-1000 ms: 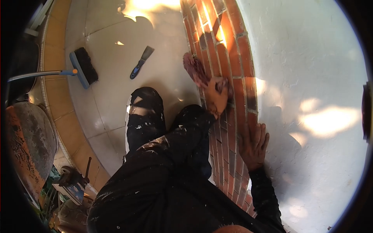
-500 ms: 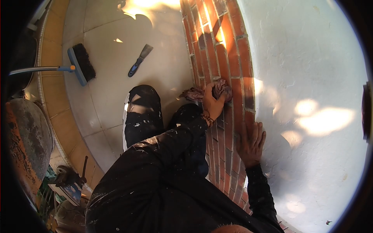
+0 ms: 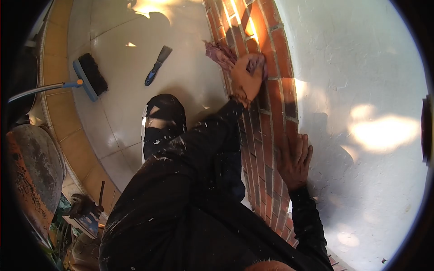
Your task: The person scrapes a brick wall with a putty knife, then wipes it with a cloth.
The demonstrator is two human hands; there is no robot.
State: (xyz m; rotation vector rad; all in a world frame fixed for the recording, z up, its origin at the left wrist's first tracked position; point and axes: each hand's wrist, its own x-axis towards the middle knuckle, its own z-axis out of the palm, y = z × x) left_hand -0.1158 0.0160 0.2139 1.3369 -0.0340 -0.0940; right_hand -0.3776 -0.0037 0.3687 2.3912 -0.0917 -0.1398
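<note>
So the left hand (image 3: 246, 79) is clenched on a crumpled pinkish cloth rag (image 3: 221, 53), pressed to the red brick strip (image 3: 271, 97) up at 12 o'clock. Right hand (image 3: 294, 158) lies flat and open on the bricks at 4 o'clock. Rag looks soft, light, floppy; I'd bunch it mid-wad.

The left hand (image 3: 246, 79) reaches far forward on a nearly straight arm in a dark, paint-flecked sleeve, its fingers closed in a grip and its back turned toward the camera. The right hand (image 3: 294, 160) sits nearer the body, palm pressed flat with the fingers spread and pointing forward, its dark-sleeved forearm running back toward the lower edge of the view.
</note>
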